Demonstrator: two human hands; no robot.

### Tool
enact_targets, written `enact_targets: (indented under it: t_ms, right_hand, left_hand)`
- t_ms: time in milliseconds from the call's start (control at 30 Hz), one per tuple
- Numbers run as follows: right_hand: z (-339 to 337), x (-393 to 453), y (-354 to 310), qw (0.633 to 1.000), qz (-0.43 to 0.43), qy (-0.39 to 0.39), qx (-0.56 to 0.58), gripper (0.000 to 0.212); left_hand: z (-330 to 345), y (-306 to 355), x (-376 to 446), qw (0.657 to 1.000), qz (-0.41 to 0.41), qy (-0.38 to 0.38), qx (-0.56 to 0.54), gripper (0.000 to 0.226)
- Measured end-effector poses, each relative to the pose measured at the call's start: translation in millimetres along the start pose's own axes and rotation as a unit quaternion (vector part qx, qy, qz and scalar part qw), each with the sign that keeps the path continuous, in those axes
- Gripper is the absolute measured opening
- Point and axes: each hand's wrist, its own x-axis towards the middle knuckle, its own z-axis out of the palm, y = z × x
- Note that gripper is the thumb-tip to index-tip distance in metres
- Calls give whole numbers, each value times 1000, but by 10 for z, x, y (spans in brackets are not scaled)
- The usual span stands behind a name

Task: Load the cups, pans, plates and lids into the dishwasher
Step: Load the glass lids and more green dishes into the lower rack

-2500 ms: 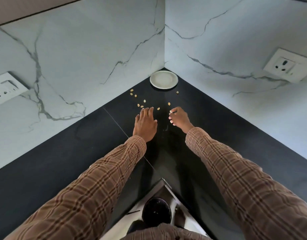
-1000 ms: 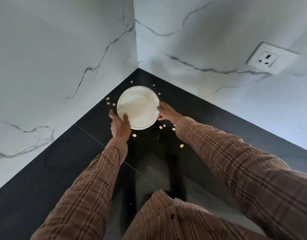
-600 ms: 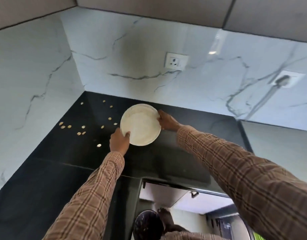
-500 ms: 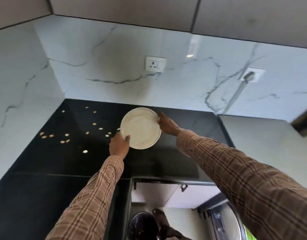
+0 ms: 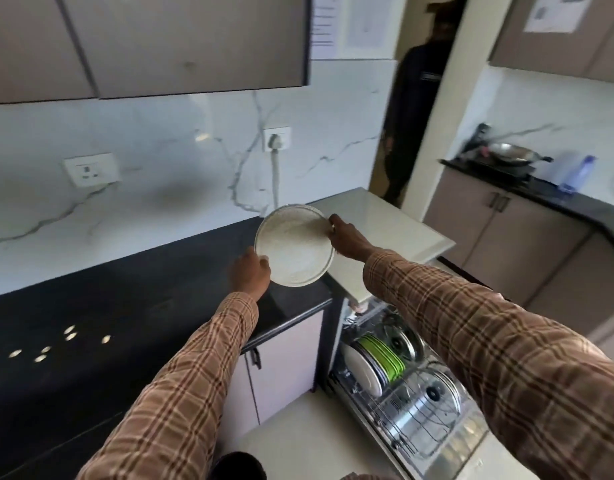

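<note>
Head view, both arms outstretched, left hand (image 5: 250,274) and right hand (image 5: 347,238) gripping opposite rims of white plate (image 5: 294,244), tilted

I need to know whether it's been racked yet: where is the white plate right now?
In the head view the plate is mid-frame, held by left hand and right hand above the counter end, not yet in the rack.

White plate (image 5: 294,244) held up over the black counter (image 5: 132,306), both hands on it

Left hand (image 5: 249,273) grips the lower rim, right hand (image 5: 347,239) pinches the upper right edge. Below, the open dishwasher rack (image 5: 407,403) has white and green plates (image 5: 374,358) standing upright plus steel lids (image 5: 433,396). Small seeds (image 5: 69,336) scattered on the counter.
</note>
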Motion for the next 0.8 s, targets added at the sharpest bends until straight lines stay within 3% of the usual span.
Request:
enact_targets:
  t_ms: [133, 233, 400, 667, 800]
  right_hand:
    - [-549, -459, 907, 997, 58, 55, 14, 21]
    - [-862, -817, 1607, 991, 97, 95, 17, 25]
    - [-1370, -1364, 2664, 978, 156, 133, 36, 26]
    - [-1558, -1986, 3978, 946, 232, 208, 93, 20]
    - [-1434, -1979, 4475, 931, 271, 218, 114, 28]
  left_hand:
    - [816, 636, 72, 996, 51, -52, 48, 47]
    - [1176, 1406, -347, 991, 87, -73, 64, 33]
    - [1976, 2281, -787, 974, 164, -99, 122, 31]
    - [3156, 3077, -1077, 949, 238, -146, 147, 34]
    - [3677, 3210, -984, 942, 247, -181, 140, 39]
